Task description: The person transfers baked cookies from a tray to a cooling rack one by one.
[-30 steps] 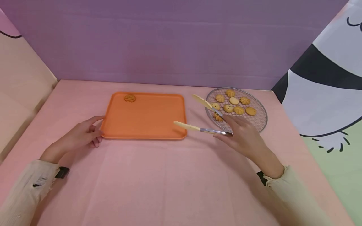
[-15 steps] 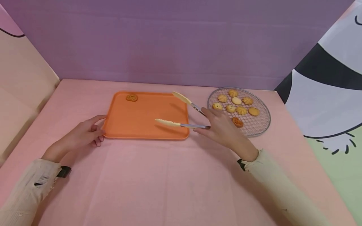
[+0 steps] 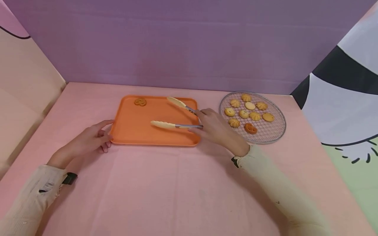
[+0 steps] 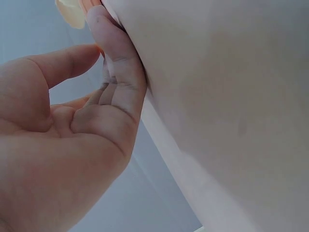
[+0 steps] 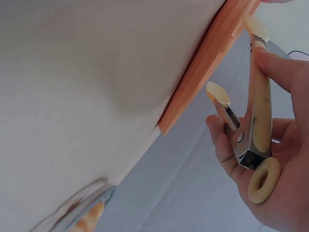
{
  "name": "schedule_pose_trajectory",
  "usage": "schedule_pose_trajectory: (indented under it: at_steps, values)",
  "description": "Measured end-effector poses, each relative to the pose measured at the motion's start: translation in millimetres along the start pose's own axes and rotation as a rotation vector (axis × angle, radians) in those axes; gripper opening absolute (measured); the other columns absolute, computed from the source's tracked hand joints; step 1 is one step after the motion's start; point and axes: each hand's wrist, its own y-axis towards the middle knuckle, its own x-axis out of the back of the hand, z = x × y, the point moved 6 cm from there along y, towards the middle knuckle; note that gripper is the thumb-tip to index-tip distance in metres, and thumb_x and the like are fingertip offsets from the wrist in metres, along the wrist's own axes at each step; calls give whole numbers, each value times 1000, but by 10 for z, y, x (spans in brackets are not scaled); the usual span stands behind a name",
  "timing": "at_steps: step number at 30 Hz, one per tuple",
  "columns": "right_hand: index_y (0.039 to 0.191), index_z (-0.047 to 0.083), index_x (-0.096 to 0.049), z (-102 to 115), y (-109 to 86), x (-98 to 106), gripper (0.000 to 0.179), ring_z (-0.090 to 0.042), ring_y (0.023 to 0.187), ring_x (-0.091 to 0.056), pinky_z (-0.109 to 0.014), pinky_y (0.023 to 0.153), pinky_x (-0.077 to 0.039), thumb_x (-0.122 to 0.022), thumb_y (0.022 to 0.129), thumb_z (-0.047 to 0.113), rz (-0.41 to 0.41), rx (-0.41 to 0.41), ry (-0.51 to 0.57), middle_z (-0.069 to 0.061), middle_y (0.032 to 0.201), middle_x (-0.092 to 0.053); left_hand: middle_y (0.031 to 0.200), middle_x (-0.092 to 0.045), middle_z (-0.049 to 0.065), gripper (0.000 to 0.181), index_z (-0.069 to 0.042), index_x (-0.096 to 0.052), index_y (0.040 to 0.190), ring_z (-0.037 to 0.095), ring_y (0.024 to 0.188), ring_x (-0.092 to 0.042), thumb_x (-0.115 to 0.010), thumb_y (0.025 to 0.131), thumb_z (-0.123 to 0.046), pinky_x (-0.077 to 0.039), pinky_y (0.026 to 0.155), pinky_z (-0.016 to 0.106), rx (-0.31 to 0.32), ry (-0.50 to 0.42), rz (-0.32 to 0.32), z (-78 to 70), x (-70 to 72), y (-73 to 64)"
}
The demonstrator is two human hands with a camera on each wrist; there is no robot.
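Note:
My right hand [image 3: 213, 127] holds a pair of tongs [image 5: 260, 101] with cream tips and metal arms. The tongs' arms are spread with nothing between them, above the right half of an orange tray [image 3: 153, 131]. At the tray's left edge, near its front corner, my left hand [image 3: 88, 141] grips the rim between thumb and fingers. In the left wrist view, that hand [image 4: 96, 111] has its fingers curled at the orange rim. One pretzel-shaped cookie [image 3: 140, 102] lies at the tray's back left.
A round wire rack [image 3: 274, 131] stands to the right with several cookies, among them a darker pretzel cookie [image 3: 250, 128] near its front. A purple wall [image 3: 189, 46] rises behind the pink table [image 3: 165, 190].
My right hand has carried the spread tongs left from the rack to over the tray, uncovering the rack's front cookies. My left hand has stayed at the tray's edge.

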Motion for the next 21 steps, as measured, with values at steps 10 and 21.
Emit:
schedule_pose_trajectory:
  at_steps: [10,21]
  values:
    - [114,-4,-65,90,303,-76,53,-22,67,-51,-35,58,-45,-71,91,44,69,-42,20,-6,73,-56,80,-63,12,66,-1,-20,156,21,65,-63,-55,100,-3,-59,61,32,5,11,3,1,2,7]
    - [117,-4,-67,121,483,-118,53,-17,56,-51,-31,56,-45,-71,91,42,123,-61,59,-7,74,-61,80,-64,12,66,-3,-21,156,21,64,-63,-56,101,-4,-59,61,32,15,20,-1,23,7,11]
